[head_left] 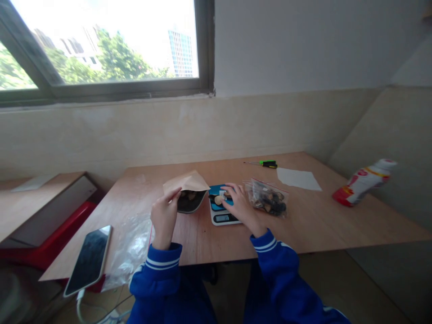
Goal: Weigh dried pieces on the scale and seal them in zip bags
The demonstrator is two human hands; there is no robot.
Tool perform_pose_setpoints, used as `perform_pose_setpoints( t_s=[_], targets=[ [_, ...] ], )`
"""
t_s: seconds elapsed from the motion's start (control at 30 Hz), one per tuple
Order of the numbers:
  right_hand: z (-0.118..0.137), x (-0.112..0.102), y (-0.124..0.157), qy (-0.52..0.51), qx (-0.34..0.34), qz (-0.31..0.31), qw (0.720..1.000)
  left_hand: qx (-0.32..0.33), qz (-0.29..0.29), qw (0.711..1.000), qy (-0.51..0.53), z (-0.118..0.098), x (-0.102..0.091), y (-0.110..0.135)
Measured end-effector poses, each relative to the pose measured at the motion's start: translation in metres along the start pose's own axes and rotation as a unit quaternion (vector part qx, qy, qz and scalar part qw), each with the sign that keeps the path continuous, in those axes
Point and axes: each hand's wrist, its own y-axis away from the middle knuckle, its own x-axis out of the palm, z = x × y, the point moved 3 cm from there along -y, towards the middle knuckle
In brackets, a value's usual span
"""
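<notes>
My left hand [164,220] pinches the rim of a brown paper pouch [185,181]. The pouch's mouth gapes towards me, showing a dark inside with some dried pieces. Just right of it sits a small white digital scale [218,219] with a blue top and a lit display too small to read. Dark and pale dried slices [218,200], perhaps mushrooms, lie on the scale. Over them is my right hand [241,204], thumb and fingers apart and curved around the slices. Beside that hand lies a clear zip bag [270,198] holding more dark dried pieces.
An empty clear plastic bag [133,245] and a phone [89,261] on a cable lie at the left edge. At the back are a green-and-black screwdriver [268,164] and a white paper [299,178]. A red-and-white bottle [362,182] stands at right.
</notes>
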Motion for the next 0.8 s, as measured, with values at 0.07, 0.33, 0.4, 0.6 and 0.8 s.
perform_pose_setpoints(
  t_s=[0.07,0.33,0.4,0.6,0.8],
  targets=[
    [0.02,-0.013,-0.003,-0.108,-0.03,-0.005,0.994,0.003,0.006,1.0,-0.008,-0.002,0.002,0.0],
    [0.092,0.032,-0.01,-0.108,-0.152,0.204,0.961,0.01,0.018,0.999,-0.039,-0.008,0.008,0.008],
    [0.097,0.054,-0.014,-0.021,-0.127,0.224,0.966,0.01,0.019,0.999,-0.03,-0.006,0.006,0.013],
    [0.112,0.107,-0.039,0.046,-0.093,0.235,0.966,0.03,0.006,0.999,-0.012,0.004,0.003,0.033],
    [0.109,0.13,-0.047,0.075,-0.103,0.213,0.969,0.04,0.0,0.999,0.005,0.004,0.002,0.039]
  ],
)
